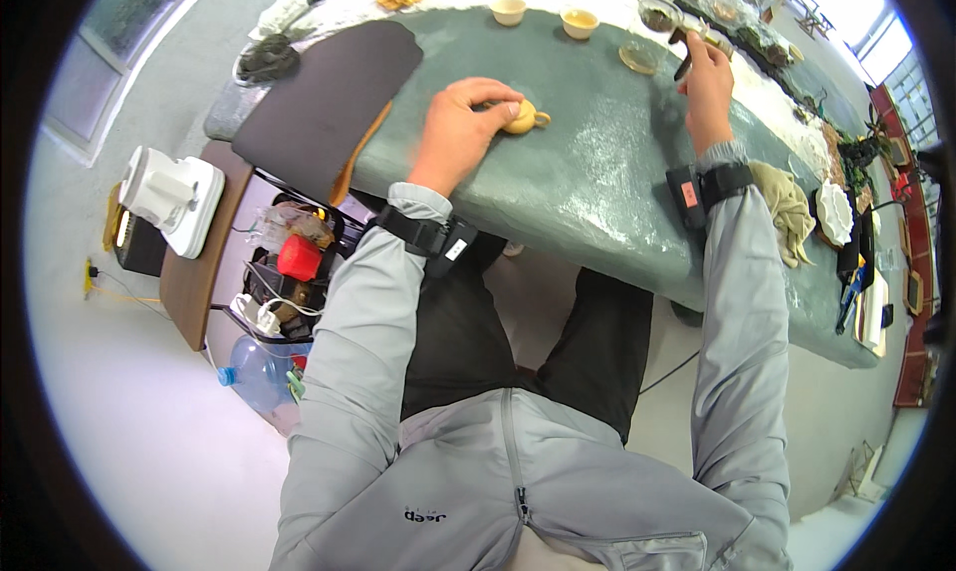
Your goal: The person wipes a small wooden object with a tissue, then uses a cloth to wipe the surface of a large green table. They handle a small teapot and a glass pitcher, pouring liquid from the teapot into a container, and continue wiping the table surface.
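Note:
My left hand (470, 123) is at a small yellow teapot (524, 118) on the green table (567, 175); its fingers are around the side of the pot opposite the handle, and whether they grip it cannot be told. My right hand (708, 82) holds a small dark implement (681, 52), its exact kind unclear, at the table's far right. Below that implement lies a small clear glass dish (639, 58). Beyond the teapot stand a pale cup (508, 11) and a cup with yellowish liquid (580, 23). A glass vessel with dark contents (659, 15) is near my right hand.
A dark mat (328, 100) covers the table's left end, beside a dark rock-like ornament (269, 58). A crumpled cloth (783, 205) lies right of my right wrist, near a white leaf-shaped dish (834, 212). A side table (202, 272) bears a white appliance (175, 198).

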Demonstrator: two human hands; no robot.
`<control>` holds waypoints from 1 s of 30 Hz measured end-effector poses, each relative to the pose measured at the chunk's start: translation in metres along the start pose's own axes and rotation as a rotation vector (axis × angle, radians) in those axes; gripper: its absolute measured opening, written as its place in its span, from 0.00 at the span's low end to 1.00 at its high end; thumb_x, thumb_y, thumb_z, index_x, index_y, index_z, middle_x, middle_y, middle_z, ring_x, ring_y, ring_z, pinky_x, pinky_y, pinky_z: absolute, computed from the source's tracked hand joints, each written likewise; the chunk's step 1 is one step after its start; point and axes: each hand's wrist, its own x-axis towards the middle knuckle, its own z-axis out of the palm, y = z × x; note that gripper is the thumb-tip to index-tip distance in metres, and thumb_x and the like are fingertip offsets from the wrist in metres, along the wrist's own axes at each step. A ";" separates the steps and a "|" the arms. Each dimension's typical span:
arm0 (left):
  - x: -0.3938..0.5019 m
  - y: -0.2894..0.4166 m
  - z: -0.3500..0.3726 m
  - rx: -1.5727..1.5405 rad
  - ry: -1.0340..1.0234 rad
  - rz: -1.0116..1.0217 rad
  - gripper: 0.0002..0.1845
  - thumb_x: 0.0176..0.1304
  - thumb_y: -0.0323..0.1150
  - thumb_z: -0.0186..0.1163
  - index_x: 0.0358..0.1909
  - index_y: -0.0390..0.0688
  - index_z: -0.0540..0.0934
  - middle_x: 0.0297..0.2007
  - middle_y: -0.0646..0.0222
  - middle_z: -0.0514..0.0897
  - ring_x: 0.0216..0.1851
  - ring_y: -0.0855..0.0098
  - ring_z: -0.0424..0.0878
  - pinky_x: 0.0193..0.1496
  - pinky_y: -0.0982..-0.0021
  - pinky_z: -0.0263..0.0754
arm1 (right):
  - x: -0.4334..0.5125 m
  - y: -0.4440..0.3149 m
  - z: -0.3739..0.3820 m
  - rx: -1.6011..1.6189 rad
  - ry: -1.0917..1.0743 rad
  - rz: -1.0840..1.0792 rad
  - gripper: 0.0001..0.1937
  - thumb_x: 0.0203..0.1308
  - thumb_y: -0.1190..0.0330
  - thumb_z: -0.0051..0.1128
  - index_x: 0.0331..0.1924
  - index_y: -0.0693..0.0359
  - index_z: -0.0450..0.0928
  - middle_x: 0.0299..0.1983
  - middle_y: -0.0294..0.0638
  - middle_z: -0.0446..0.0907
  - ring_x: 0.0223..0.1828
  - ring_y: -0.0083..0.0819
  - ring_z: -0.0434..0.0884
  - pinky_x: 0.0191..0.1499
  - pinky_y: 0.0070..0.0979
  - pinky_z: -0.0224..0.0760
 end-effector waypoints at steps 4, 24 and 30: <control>0.000 0.005 -0.001 -0.052 0.021 -0.032 0.16 0.66 0.26 0.69 0.54 0.33 0.88 0.53 0.61 0.89 0.57 0.69 0.84 0.64 0.69 0.76 | -0.015 -0.021 0.007 -0.367 0.322 -0.479 0.22 0.70 0.59 0.67 0.57 0.68 0.79 0.45 0.42 0.83 0.45 0.30 0.82 0.49 0.27 0.77; -0.319 0.095 -0.121 -0.273 0.057 -0.576 0.20 0.70 0.22 0.61 0.62 0.32 0.79 0.53 0.59 0.88 0.57 0.69 0.86 0.67 0.67 0.76 | -0.142 -0.066 0.080 -0.798 -1.006 -0.774 0.23 0.66 0.65 0.69 0.61 0.59 0.73 0.49 0.49 0.83 0.53 0.53 0.83 0.54 0.45 0.77; -0.313 0.081 -0.150 -0.524 -0.016 -0.586 0.19 0.78 0.30 0.56 0.65 0.32 0.76 0.55 0.54 0.86 0.57 0.61 0.87 0.64 0.60 0.81 | -0.206 -0.112 0.099 -0.549 -1.037 -0.792 0.19 0.60 0.72 0.71 0.55 0.60 0.78 0.47 0.49 0.84 0.49 0.53 0.84 0.51 0.41 0.78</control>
